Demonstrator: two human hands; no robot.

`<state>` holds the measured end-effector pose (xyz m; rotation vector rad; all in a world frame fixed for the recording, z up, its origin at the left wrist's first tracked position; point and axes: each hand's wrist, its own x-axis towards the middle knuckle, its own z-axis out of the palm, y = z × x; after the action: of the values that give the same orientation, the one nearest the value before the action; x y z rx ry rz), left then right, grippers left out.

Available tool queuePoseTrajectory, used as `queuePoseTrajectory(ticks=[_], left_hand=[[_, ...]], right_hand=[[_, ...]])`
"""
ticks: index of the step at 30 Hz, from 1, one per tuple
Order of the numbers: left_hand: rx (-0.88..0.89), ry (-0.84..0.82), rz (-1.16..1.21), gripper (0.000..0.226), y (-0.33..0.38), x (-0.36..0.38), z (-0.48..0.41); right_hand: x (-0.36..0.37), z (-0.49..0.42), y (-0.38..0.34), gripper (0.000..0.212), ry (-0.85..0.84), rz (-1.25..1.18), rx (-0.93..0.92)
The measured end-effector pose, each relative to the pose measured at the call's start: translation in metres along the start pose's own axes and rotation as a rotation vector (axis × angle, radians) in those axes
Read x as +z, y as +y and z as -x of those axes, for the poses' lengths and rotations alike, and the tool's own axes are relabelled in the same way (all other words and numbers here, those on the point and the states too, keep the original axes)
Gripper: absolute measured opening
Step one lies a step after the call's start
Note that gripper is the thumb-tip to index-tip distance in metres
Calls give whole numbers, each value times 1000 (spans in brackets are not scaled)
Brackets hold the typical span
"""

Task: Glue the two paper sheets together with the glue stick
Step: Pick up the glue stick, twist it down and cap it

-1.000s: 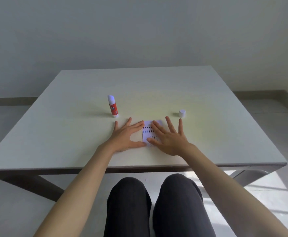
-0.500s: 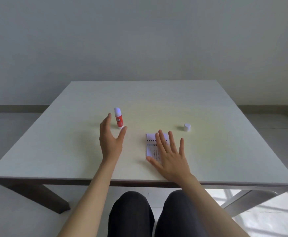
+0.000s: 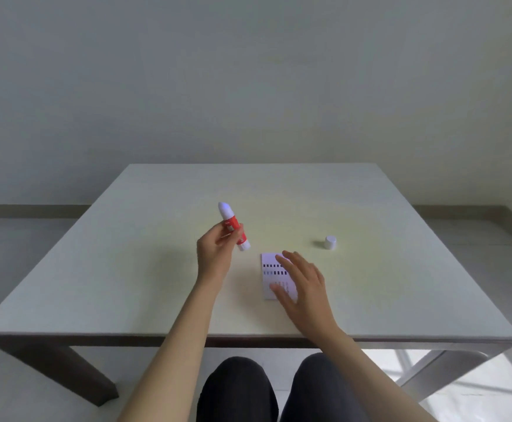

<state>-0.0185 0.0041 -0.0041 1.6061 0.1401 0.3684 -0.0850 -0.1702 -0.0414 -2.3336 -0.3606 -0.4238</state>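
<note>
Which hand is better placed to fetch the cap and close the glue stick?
Right. The right hand is open over the paper, on the same side as the cap. The left hand is occupied holding the glue stick and is farther away.

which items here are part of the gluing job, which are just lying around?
In the job:
- glue stick, uncapped, held in the left hand
- paper, flat on the table, right hand over it
- white cap, standing apart to the right

Lying about:
- nothing else on the table
</note>
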Motion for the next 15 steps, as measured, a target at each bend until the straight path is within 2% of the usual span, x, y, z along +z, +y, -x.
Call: queuePoseTrajectory(ticks=[2, 3, 5, 7, 10, 12, 13, 15], left_hand=[[-24, -174, 215, 12, 13, 1, 17], [-38, -237, 263, 15, 16, 0, 25], [-50, -310, 278, 19, 22, -3, 39], [-73, -338, 279, 20, 26, -7, 45], [-74, -341, 285, 17, 31, -8, 49], [-68, -323, 301, 16, 34, -6, 51], [-72, -308, 310, 16, 35, -4, 52], [-86, -284, 315, 16, 36, 3, 57]], right_hand=[[-4, -10, -20, 32, 58, -462, 264], [-6, -16, -29, 35, 14, -670, 417], [-14, -28, -43, 56, -223, -974, 651], [-18, -34, -49, 61, -407, -1174, 718], [-18, -32, -52, 39, -430, -1386, 740], [-15, -28, -49, 32, -307, -1312, 612], [-11, -24, -47, 29, -174, -1122, 495], [-2, -17, -43, 29, 92, -557, 320]])
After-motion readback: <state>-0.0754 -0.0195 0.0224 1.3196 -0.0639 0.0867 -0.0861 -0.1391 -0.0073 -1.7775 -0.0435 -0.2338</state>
